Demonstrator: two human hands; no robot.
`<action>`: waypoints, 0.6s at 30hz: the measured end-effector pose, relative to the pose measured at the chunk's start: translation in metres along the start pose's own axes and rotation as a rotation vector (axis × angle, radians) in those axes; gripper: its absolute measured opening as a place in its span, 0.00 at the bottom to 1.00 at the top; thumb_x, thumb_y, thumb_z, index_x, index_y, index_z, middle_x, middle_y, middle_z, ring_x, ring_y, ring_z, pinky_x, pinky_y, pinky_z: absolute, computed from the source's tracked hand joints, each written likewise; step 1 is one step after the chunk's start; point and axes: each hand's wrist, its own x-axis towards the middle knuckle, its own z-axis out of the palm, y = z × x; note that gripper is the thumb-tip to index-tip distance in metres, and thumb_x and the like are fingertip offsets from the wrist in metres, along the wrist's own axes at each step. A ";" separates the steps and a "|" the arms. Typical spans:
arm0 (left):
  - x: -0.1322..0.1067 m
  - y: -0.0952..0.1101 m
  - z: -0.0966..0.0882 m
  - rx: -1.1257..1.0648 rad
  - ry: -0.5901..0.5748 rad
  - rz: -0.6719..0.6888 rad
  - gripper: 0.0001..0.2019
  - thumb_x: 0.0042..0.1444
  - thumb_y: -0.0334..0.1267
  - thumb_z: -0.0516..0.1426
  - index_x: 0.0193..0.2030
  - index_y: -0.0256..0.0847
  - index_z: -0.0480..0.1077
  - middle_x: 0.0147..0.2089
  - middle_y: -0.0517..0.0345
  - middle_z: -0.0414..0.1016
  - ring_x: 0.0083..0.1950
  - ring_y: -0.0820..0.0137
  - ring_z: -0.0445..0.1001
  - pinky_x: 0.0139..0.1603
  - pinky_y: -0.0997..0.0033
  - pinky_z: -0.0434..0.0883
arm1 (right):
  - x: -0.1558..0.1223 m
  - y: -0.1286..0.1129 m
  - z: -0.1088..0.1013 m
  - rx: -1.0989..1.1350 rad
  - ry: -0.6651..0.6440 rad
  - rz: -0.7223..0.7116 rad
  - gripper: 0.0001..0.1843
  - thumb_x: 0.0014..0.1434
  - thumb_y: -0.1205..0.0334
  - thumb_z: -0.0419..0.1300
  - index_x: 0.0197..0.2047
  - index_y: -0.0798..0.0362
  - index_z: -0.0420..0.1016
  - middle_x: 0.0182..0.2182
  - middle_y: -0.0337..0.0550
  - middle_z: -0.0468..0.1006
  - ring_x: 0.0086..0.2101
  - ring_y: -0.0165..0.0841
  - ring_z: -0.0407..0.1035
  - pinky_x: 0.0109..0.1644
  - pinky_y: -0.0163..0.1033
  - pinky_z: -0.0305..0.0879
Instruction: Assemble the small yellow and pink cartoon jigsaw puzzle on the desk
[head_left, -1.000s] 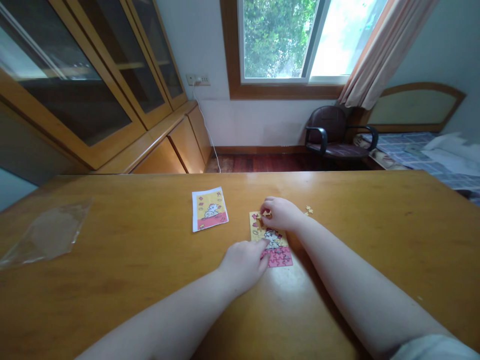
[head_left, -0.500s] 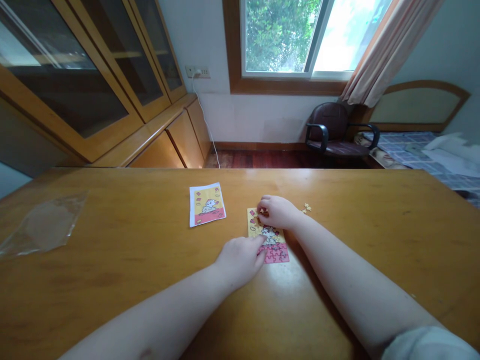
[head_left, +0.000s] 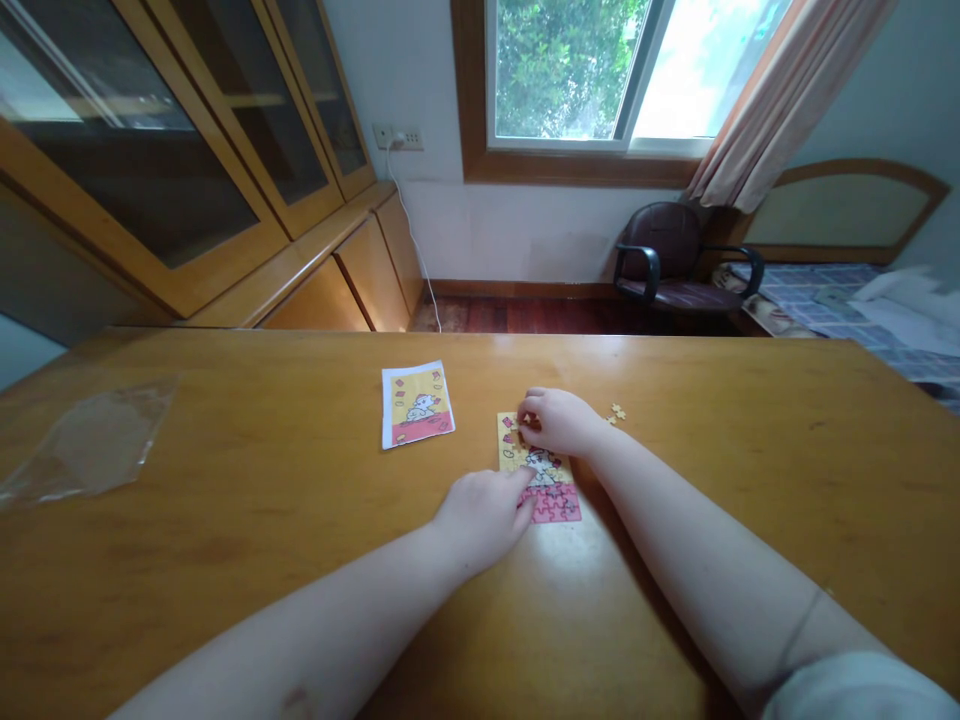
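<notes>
Fingertips of the right hand (head_left: 559, 420) bunch in a narrow grip on the upper part of one small jigsaw puzzle (head_left: 559, 505). Whether a piece sits between them cannot be told. The left hand (head_left: 480, 515) keeps a loose grip that holds nothing, its forefinger stretched onto the puzzle's left edge, near the line where the yellow area meets the pink band. The puzzle lies flat on the wooden tabletop (head_left: 300, 520), just ahead of the person and between the two bare forearms. Just right of the right hand lies a small cluster of loose pieces (head_left: 617, 411), too small to count with certainty. One printed picture card (head_left: 416, 405), showing the same yellow-and-red cartoon design, lies near the puzzle on its left, apart from it. One clear plastic bag (head_left: 90, 440) lies flat at the tabletop's far left; nothing can be made out inside it. Beyond the tabletop, one dark armchair (head_left: 667, 255) stands under the window.
</notes>
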 end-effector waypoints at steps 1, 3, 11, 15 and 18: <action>0.000 0.000 0.000 0.000 0.002 -0.001 0.18 0.61 0.44 0.47 0.55 0.47 0.66 0.42 0.51 0.77 0.43 0.59 0.76 0.41 0.62 0.70 | 0.000 0.000 0.000 -0.006 -0.002 -0.003 0.10 0.54 0.61 0.57 0.37 0.52 0.78 0.35 0.44 0.76 0.34 0.32 0.71 0.37 0.33 0.62; 0.000 0.000 0.000 0.002 0.005 -0.004 0.18 0.61 0.44 0.47 0.55 0.46 0.66 0.42 0.51 0.77 0.43 0.59 0.76 0.41 0.62 0.70 | -0.001 0.000 0.000 -0.017 0.000 -0.009 0.10 0.54 0.61 0.57 0.36 0.52 0.78 0.35 0.44 0.76 0.33 0.32 0.71 0.36 0.33 0.61; 0.000 0.000 0.000 0.013 0.012 0.005 0.17 0.61 0.43 0.47 0.55 0.47 0.66 0.40 0.52 0.78 0.41 0.59 0.76 0.39 0.62 0.70 | -0.001 0.001 0.001 -0.019 0.025 -0.033 0.10 0.54 0.60 0.56 0.36 0.52 0.78 0.35 0.43 0.76 0.32 0.32 0.70 0.35 0.33 0.60; 0.000 -0.001 0.001 0.016 0.011 0.009 0.18 0.61 0.44 0.46 0.55 0.47 0.65 0.41 0.51 0.78 0.41 0.59 0.76 0.39 0.62 0.70 | -0.001 0.002 0.001 -0.019 0.017 -0.026 0.10 0.54 0.60 0.56 0.36 0.52 0.78 0.35 0.43 0.76 0.33 0.32 0.70 0.35 0.34 0.61; 0.000 -0.001 0.001 0.015 0.012 0.011 0.18 0.61 0.43 0.46 0.55 0.47 0.65 0.41 0.51 0.77 0.41 0.58 0.76 0.38 0.62 0.70 | -0.001 0.002 0.001 -0.010 0.018 -0.025 0.10 0.54 0.60 0.56 0.36 0.52 0.78 0.35 0.44 0.76 0.33 0.32 0.70 0.35 0.34 0.61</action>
